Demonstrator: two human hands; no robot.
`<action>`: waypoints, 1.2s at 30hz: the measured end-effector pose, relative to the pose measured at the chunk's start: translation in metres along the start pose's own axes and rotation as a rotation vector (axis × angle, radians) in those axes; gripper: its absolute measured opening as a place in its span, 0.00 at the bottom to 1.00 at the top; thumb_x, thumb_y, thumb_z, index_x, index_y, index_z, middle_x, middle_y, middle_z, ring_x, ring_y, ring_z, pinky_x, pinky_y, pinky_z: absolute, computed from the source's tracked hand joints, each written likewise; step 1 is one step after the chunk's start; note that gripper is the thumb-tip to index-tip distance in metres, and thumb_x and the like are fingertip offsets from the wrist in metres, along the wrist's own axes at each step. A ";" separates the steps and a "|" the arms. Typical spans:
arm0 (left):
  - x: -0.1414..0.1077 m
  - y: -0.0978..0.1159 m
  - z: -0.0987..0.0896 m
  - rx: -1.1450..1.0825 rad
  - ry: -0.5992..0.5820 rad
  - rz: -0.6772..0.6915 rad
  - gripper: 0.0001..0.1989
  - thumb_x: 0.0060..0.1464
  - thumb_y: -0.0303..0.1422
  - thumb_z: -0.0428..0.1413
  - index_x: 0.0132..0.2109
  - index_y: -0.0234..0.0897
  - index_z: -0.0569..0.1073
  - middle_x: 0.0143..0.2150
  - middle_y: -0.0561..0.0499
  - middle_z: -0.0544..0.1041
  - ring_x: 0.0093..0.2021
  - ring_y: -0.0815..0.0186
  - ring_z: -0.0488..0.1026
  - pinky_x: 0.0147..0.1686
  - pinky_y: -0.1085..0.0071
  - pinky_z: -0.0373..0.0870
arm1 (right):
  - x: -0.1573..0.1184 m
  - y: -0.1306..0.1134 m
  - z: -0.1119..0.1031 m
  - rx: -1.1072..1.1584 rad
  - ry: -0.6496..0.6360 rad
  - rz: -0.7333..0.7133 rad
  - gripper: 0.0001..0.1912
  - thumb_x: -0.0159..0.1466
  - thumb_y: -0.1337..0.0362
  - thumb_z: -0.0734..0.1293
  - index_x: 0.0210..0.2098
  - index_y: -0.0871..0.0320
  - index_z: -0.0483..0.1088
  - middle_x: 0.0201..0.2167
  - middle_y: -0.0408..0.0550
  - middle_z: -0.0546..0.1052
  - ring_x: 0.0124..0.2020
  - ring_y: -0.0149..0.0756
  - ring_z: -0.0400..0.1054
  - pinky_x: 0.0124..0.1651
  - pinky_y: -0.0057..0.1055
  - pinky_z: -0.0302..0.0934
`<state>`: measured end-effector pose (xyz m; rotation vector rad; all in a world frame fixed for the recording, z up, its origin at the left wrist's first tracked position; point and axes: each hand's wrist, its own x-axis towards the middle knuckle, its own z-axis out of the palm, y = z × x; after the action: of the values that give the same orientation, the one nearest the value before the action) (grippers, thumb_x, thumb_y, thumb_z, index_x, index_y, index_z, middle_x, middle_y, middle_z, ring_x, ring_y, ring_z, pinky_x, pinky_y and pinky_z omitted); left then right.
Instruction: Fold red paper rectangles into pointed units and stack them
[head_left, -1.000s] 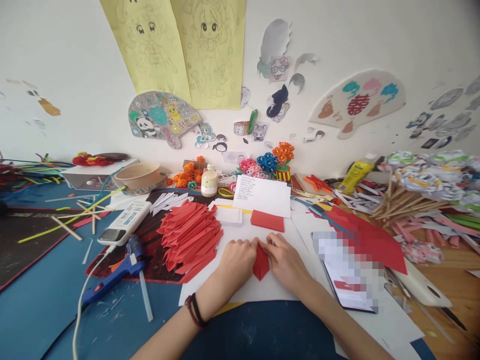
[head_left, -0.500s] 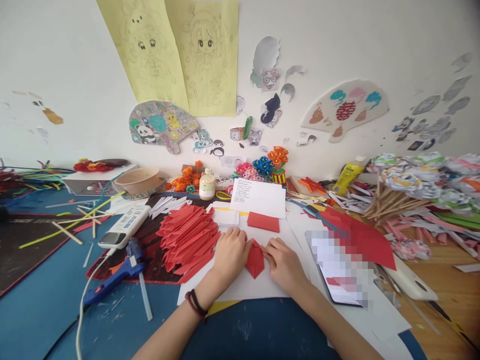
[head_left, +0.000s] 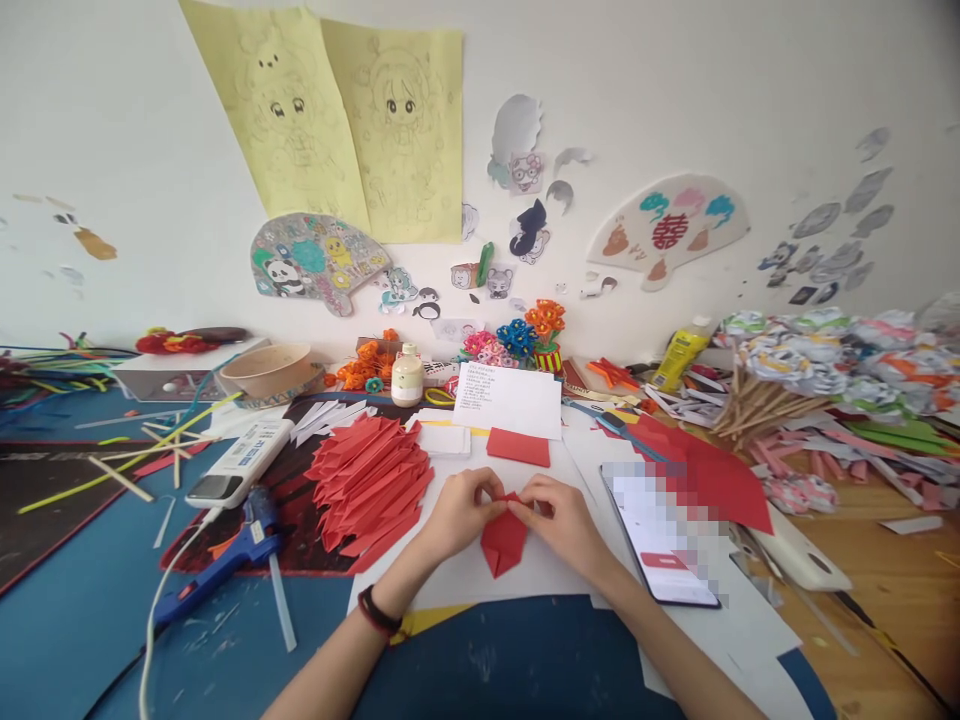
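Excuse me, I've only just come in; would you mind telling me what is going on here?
Someone is handling a piece of folded red paper over white sheets on the table. The left hand and the right hand both pinch it near its top end, while its pointed end faces the person. A pile of folded red pieces lies to the left, flat red paper lies just beyond the hands, and a phone rests to the right.

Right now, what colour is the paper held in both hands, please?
The folded paper is red, seen best in the head view.
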<state>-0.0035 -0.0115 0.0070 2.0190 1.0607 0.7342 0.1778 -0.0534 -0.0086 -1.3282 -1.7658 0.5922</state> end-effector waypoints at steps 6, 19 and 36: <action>-0.010 0.006 -0.019 0.018 0.016 -0.006 0.10 0.55 0.39 0.56 0.39 0.38 0.76 0.34 0.53 0.78 0.30 0.70 0.67 0.32 0.74 0.60 | -0.003 -0.007 -0.010 0.275 0.102 0.188 0.15 0.61 0.52 0.67 0.29 0.59 0.74 0.26 0.46 0.75 0.27 0.36 0.67 0.32 0.31 0.62; -0.013 -0.007 -0.022 0.045 -0.010 -0.042 0.10 0.53 0.36 0.58 0.29 0.34 0.74 0.21 0.57 0.70 0.24 0.72 0.60 0.26 0.76 0.55 | 0.000 -0.002 -0.016 0.275 -0.067 0.249 0.17 0.59 0.51 0.68 0.24 0.59 0.70 0.23 0.42 0.70 0.27 0.33 0.64 0.31 0.28 0.58; -0.011 -0.018 -0.005 0.319 0.093 0.048 0.05 0.51 0.26 0.59 0.36 0.40 0.76 0.34 0.52 0.76 0.38 0.63 0.69 0.40 0.68 0.63 | 0.002 0.017 -0.006 -0.059 -0.046 0.093 0.04 0.57 0.63 0.68 0.31 0.56 0.74 0.27 0.44 0.73 0.27 0.34 0.66 0.31 0.31 0.62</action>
<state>-0.0208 -0.0123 -0.0060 2.3038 1.2521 0.7262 0.1915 -0.0463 -0.0174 -1.4540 -1.7780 0.6303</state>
